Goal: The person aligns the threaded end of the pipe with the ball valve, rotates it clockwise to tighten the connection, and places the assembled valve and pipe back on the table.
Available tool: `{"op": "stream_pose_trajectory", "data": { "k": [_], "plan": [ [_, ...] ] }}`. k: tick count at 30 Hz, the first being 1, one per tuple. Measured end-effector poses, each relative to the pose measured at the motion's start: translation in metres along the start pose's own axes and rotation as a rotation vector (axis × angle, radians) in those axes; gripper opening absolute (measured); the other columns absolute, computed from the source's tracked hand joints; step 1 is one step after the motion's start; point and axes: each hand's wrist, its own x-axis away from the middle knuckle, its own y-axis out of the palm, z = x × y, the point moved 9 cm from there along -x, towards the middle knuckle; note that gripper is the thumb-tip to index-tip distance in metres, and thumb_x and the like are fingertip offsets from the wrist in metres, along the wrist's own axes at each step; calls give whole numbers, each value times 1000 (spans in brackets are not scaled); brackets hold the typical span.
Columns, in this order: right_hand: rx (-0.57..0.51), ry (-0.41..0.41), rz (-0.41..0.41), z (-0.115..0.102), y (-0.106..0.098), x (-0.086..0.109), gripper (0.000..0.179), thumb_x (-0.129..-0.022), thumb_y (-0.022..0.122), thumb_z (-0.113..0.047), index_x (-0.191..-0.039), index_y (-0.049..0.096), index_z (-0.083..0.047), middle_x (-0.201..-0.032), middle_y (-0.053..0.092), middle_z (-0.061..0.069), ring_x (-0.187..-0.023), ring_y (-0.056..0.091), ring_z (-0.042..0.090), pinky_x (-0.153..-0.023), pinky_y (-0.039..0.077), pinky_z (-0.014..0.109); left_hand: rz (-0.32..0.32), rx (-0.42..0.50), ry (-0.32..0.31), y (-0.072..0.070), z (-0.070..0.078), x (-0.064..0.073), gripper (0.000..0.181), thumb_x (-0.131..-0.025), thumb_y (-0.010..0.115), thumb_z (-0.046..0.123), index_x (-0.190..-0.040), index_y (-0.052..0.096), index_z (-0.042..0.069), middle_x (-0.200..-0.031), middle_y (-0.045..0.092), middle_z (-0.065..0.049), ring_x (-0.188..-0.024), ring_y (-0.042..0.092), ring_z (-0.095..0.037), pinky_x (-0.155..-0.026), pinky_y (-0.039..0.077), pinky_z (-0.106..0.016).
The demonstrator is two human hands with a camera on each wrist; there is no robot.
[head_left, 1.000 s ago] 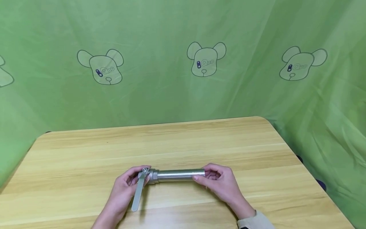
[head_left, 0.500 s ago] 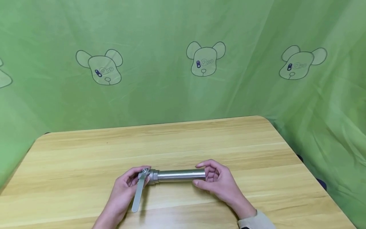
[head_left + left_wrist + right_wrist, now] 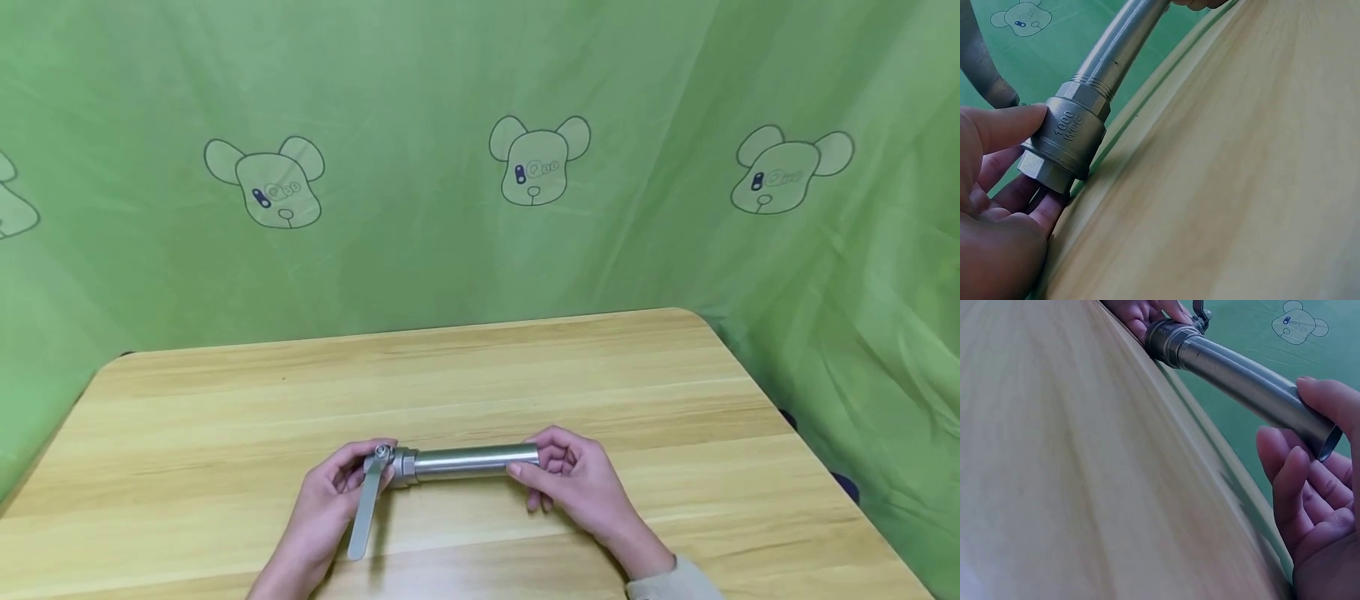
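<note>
A ball valve (image 3: 1069,132) of grey metal, marked "1000 WOG", is joined to a shiny steel pipe (image 3: 476,461) running to the right. Its flat lever handle (image 3: 365,512) points toward the person. My left hand (image 3: 322,500) grips the valve body, thumb on one side and fingers behind and under its hex end. At the pipe's open end, my right hand (image 3: 581,483) pinches the tube between thumb and fingers. Threads (image 3: 1092,84) show where the pipe enters the valve's hex collar. In the right wrist view, two right fingertips (image 3: 1291,469) hang below the pipe, apart from it.
Valve and pipe are held low over a wood-grain table (image 3: 465,383) with rounded corners. A green curtain (image 3: 420,208) printed with bear heads hangs behind the table and along its sides.
My right fingers lifted from the pipe half a second ago and now close on its end again, lower fingers reaching further beneath. The left hand keeps its hold on the valve.
</note>
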Motion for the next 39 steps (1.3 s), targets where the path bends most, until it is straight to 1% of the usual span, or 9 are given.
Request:
{"op": "stream_pose_trajectory", "data": {
  "k": [3, 7, 11, 15, 19, 23, 26, 29, 39],
  "plan": [
    [16, 42, 33, 2, 0, 0, 31, -93, 85, -17, -107, 68, 5, -74, 72, 7, -56, 70, 19, -47, 55, 25, -5, -2, 1, 0, 0, 0, 50, -90, 84, 9, -138, 70, 9, -144, 69, -10, -127, 69, -13, -102, 57, -17],
    [33, 97, 84, 5, -2, 1, 31, -92, 87, -21, -100, 69, 3, -70, 72, 8, -53, 68, 18, -46, 52, 24, -8, 2, 3, 0, 0, 0, 50, -90, 83, 8, -138, 70, 8, -143, 69, -10, -124, 69, -12, -101, 57, -19],
    [46, 111, 112, 6, -4, 1, 29, -89, 89, -20, -99, 72, 2, -68, 71, 8, -53, 65, 17, -48, 50, 22, -11, 3, 8, 0, 0, 0, 50, -90, 83, 8, -138, 70, 8, -143, 69, -11, -123, 70, -11, -101, 57, -19],
    [15, 84, 93, 4, -3, 0, 34, -88, 89, -16, -111, 73, 3, -72, 69, 3, -56, 66, 14, -49, 51, 21, -14, -2, 12, 0, 1, 0, 50, -90, 83, 8, -138, 69, 7, -144, 69, -11, -125, 69, -9, -102, 57, -18],
    [-24, 16, 51, 0, -1, -1, 45, -83, 90, -6, -123, 70, 2, -81, 65, 0, -60, 63, 9, -51, 54, 22, -13, -1, 10, 0, 2, 0, 49, -90, 83, 9, -138, 69, 7, -145, 69, -11, -125, 69, -9, -102, 56, -18],
    [-37, -26, 23, -3, 0, 0, 44, -82, 90, -2, -121, 71, 3, -84, 67, 2, -62, 66, 10, -54, 59, 25, -7, -1, 9, -1, 1, 0, 49, -90, 83, 9, -137, 70, 7, -143, 70, -11, -125, 69, -10, -102, 57, -19],
    [-37, -10, 26, -2, -1, 0, 42, -82, 90, -4, -120, 73, 3, -82, 68, 2, -62, 68, 13, -55, 59, 26, -5, -3, 11, -1, 2, -1, 49, -90, 84, 9, -137, 71, 8, -142, 70, -11, -125, 69, -11, -102, 57, -19],
    [-32, 24, 39, 0, -1, 0, 42, -83, 90, -7, -121, 74, 2, -78, 68, 1, -59, 69, 16, -53, 56, 25, -9, -1, 12, -1, 2, -2, 48, -90, 83, 8, -136, 71, 7, -142, 70, -11, -125, 69, -11, -103, 56, -18],
    [-7, 113, 54, 5, 0, 0, 38, -90, 87, -16, -114, 68, 6, -70, 71, 3, -52, 66, 15, -45, 46, 19, -9, 0, 15, -1, 1, -1, 48, -90, 83, 8, -137, 70, 7, -142, 70, -12, -124, 69, -11, -102, 57, -19]
  ]
}}
